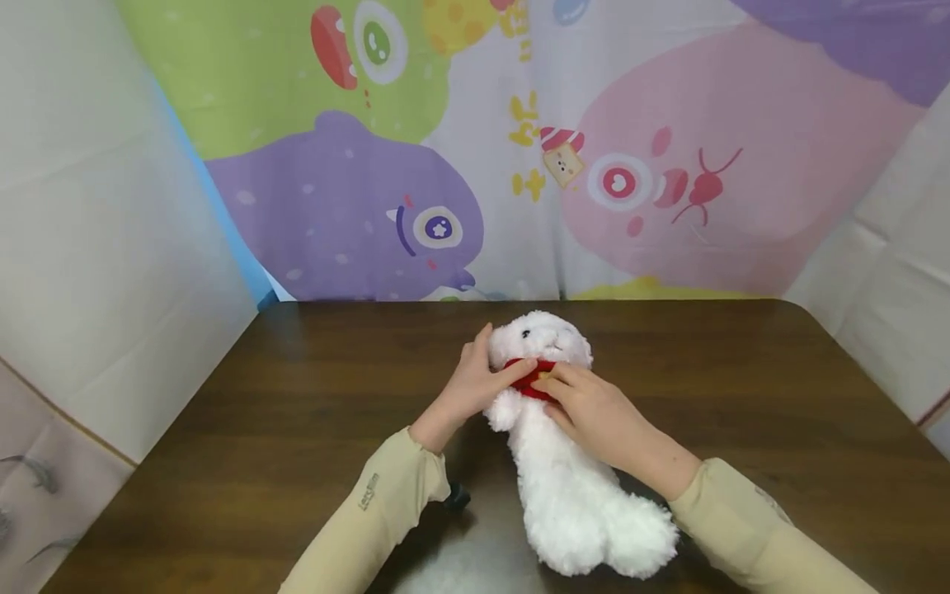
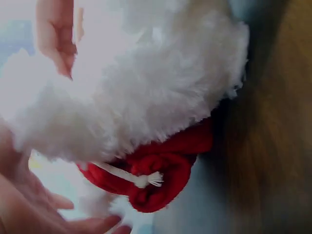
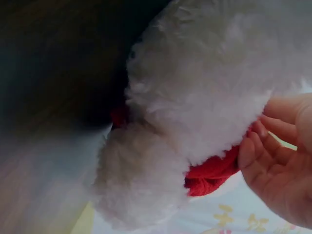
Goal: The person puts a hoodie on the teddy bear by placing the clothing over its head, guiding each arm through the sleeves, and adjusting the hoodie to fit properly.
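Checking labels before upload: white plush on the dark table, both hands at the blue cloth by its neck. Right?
Wrong colour: the cloth is red; the head view shows it. The rest holds: white plush on the dark table, left hand and right hand at its neck.

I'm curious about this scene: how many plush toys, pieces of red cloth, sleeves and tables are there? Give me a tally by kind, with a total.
Plush toys: 1, the white plush toy
Red cloth: 1, the red cloth at its neck
Sleeves: 2, the left sleeve and right sleeve
Tables: 1, the brown table
Total: 5
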`<control>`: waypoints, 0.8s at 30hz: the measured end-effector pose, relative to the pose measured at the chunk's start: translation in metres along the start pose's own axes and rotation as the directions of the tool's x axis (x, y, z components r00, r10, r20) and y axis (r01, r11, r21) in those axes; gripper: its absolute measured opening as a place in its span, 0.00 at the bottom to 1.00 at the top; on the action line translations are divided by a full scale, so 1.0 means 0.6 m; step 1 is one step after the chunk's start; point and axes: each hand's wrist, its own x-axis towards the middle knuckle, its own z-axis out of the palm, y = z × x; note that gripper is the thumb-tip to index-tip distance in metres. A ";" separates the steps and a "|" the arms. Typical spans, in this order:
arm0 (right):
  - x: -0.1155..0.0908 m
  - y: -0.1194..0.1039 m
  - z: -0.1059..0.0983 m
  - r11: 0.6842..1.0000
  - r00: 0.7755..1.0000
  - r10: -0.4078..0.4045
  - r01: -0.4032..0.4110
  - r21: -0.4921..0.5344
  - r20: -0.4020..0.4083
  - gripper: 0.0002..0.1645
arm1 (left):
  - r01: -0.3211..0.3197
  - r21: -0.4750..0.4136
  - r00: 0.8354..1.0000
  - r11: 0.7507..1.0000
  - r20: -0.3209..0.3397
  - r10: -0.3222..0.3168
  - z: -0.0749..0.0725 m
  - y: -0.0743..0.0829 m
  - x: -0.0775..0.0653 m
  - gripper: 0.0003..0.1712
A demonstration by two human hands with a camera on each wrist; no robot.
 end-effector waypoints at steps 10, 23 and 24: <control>0.006 -0.005 -0.001 0.995 0.996 0.087 -0.086 -0.040 0.021 0.13 | 0.009 0.062 0.997 0.998 0.074 -0.014 -0.020 0.003 -0.068 0.14; 0.013 -0.015 0.010 0.970 0.972 0.229 -0.233 0.075 0.057 0.08 | -0.053 -0.185 0.898 0.981 0.420 0.128 -0.043 -0.013 -0.070 0.18; 0.015 -0.016 0.010 0.956 0.964 0.256 -0.263 0.131 0.067 0.07 | -0.057 -0.189 0.902 0.980 0.412 0.132 -0.041 -0.014 -0.070 0.19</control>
